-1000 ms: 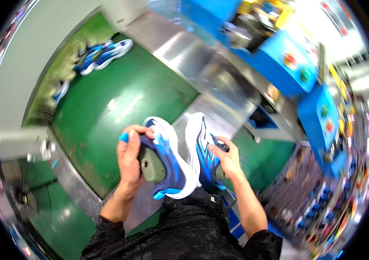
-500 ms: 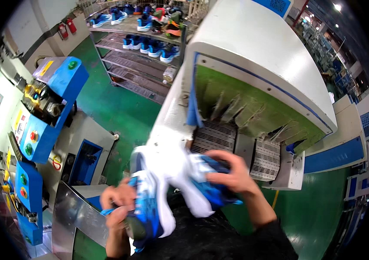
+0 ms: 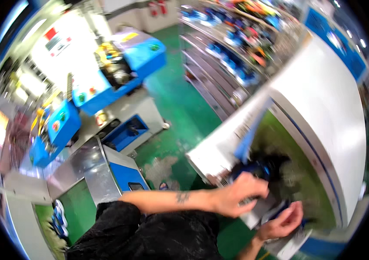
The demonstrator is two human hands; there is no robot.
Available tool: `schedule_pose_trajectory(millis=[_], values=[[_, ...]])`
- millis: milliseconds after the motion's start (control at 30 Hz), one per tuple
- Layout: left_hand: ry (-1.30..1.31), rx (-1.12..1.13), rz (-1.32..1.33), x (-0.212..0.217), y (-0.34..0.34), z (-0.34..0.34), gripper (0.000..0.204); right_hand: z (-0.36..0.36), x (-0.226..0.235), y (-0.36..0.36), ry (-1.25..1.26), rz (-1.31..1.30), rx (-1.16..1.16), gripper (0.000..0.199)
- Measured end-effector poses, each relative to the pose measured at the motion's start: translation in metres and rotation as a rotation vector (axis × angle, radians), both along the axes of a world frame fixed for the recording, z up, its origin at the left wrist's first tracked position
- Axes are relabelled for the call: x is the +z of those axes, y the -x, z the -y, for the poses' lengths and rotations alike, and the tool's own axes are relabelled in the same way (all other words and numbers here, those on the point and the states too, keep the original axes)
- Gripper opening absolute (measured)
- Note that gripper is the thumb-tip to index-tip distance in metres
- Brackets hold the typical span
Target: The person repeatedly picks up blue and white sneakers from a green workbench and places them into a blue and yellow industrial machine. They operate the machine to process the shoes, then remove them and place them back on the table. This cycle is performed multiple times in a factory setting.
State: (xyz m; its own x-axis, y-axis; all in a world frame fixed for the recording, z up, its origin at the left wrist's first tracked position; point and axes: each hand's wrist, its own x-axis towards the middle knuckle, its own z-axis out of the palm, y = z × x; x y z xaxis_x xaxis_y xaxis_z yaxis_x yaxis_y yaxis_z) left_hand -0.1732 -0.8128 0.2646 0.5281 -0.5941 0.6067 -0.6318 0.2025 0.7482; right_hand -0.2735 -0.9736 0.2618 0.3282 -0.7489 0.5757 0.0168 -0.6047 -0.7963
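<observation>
My left hand [image 3: 243, 195] reaches across to the right, at the mouth of a white machine [image 3: 323, 95]. Its fingers are curled, with a small dark thing showing between them that I cannot make out. Just beyond it, a dark blue shoe [image 3: 260, 167] sits partly inside the opening, blurred. My right hand [image 3: 283, 222] is lower and nearer, palm up, its bent fingers apart from the thumb. Beside its thumb lies another dark shoe [image 3: 274, 213], mostly hidden. The green flap [image 3: 297, 151] of the machine hangs over the opening behind both hands.
A metal rack [image 3: 212, 82] with rows of shoes stands beyond the machine. To the left are blue machine heads [image 3: 143, 60] on a bench, and a steel table [image 3: 100, 173]. Blue and white shoes [image 3: 59, 219] show at lower left, and green floor [image 3: 167, 130] runs between.
My view has swung to the right-hand machine's side. Both hands moved from in front of my body to its opening, and the blue-and-white shoes they held went there too.
</observation>
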Motion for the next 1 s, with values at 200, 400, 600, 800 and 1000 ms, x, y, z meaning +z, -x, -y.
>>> schedule_pose_trajectory(millis=[200, 400, 600, 800, 1000], values=[[-0.039, 0.620, -0.345, -0.040, 0.102, -0.213, 0.035, -0.243, 0.013, -0.044, 0.114, -0.052, 1.510, 0.008], [0.167, 1.684, -0.624, -0.094, 0.286, -0.422, 0.030, -0.429, -0.026, -0.034, 1.048, -0.706, 2.038, 0.028], [0.290, 3.272, -0.693, -0.258, 0.577, -0.478, 0.029, -0.693, -0.084, 0.124, 1.050, -1.067, 2.753, 0.029], [-0.158, 3.586, -1.351, -0.375, 0.680, -0.359, 0.036, -0.821, -0.140, 0.391, 1.664, -0.351, 3.211, 0.036], [-0.049, 3.457, -1.496, -0.338, 0.721, -0.347, 0.033, -0.958, -0.239, 0.718, 1.520, 1.502, 3.079, 0.055]])
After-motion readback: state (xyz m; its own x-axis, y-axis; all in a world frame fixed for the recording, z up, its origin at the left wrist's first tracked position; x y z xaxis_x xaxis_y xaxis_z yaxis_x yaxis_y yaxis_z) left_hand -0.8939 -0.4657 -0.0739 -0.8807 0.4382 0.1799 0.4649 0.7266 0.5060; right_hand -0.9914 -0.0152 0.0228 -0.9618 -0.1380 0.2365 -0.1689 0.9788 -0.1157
